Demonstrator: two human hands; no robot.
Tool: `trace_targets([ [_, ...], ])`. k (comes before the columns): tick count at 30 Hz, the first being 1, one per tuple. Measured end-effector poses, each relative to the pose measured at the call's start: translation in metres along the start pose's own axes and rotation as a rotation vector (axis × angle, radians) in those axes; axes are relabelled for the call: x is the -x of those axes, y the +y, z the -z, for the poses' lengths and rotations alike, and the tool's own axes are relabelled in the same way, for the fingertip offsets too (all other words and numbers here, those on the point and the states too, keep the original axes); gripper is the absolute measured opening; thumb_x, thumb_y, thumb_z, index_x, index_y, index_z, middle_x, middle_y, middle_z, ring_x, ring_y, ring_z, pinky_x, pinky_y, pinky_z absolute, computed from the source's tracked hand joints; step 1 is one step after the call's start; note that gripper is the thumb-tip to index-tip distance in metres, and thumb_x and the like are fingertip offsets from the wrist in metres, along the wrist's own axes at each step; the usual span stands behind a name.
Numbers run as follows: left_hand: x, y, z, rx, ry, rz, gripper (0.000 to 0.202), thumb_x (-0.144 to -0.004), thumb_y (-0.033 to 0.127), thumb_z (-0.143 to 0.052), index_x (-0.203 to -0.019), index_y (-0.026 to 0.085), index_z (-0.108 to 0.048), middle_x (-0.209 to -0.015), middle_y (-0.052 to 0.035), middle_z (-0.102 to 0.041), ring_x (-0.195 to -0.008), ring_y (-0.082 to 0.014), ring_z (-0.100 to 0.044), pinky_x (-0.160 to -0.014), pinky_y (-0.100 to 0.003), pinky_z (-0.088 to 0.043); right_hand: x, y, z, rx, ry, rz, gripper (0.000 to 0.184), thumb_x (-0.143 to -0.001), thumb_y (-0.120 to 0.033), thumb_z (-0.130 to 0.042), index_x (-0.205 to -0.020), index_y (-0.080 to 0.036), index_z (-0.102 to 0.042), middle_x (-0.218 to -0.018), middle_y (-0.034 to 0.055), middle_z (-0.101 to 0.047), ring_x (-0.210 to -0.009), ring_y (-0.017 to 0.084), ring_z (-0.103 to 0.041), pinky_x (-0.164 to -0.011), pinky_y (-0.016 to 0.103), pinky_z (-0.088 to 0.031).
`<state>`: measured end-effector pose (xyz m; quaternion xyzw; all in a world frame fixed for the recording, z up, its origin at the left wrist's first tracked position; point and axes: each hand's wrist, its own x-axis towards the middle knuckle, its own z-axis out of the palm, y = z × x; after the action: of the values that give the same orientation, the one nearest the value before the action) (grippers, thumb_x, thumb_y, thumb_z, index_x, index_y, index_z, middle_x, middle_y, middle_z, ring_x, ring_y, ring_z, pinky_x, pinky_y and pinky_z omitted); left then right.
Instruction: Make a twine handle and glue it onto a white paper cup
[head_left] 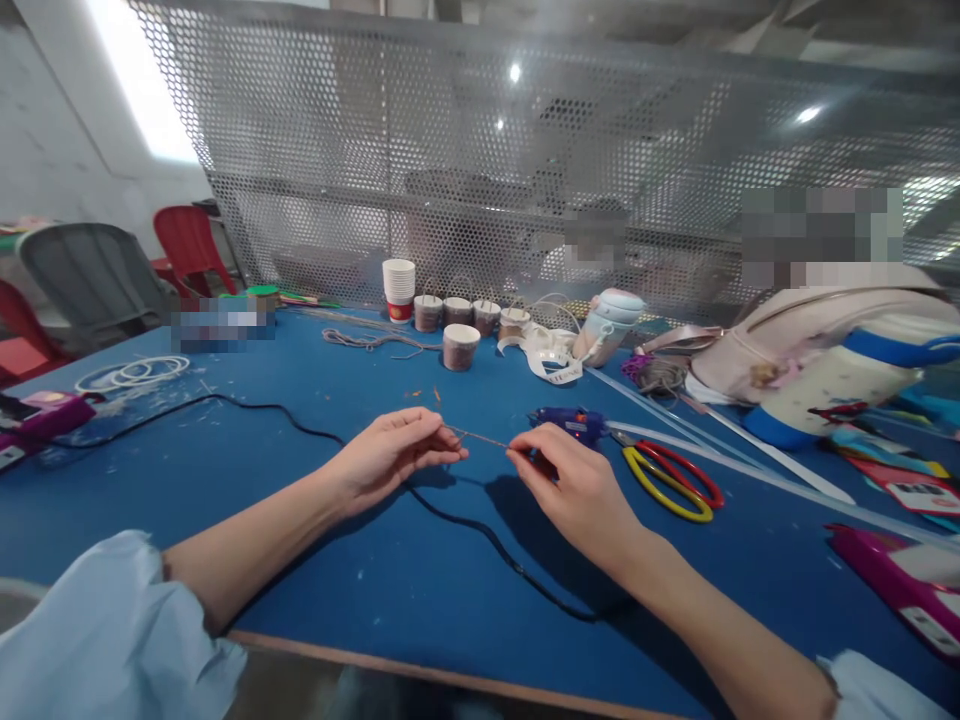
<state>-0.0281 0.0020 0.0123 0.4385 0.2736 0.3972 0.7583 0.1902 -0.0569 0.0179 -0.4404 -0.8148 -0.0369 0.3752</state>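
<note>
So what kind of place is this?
Probably a craft room or workshop. There's a blue glue gun, scissors with red and yellow handles, and a thin cord held between the left hand and the right hand.

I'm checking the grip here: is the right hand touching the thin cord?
Touching. The head view shows the right hand pinching the thin cord, which runs straight across to the left hand.
</note>
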Motion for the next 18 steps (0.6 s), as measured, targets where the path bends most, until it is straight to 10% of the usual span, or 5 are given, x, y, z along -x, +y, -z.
trace_targets([
  [18,0.0028,-0.0045,-0.0049,-0.399,0.085,-0.147,0.017,-0.063,0.018,-0.076,-0.074,0.016,-0.064,-0.077,-0.0045,-0.071,-0.073,-0.0157,-0.065,-0.075,-0.031,-0.05,0.0093,-0.0103,0.0011,-0.068,0.001,-0.18,0.012,-0.092,-0.02,-0.05,-0.084,-0.02,-0.058,-0.079,0.0027,-0.061,-0.069,0.014,-0.057,-0.063,0.025,-0.042],
])
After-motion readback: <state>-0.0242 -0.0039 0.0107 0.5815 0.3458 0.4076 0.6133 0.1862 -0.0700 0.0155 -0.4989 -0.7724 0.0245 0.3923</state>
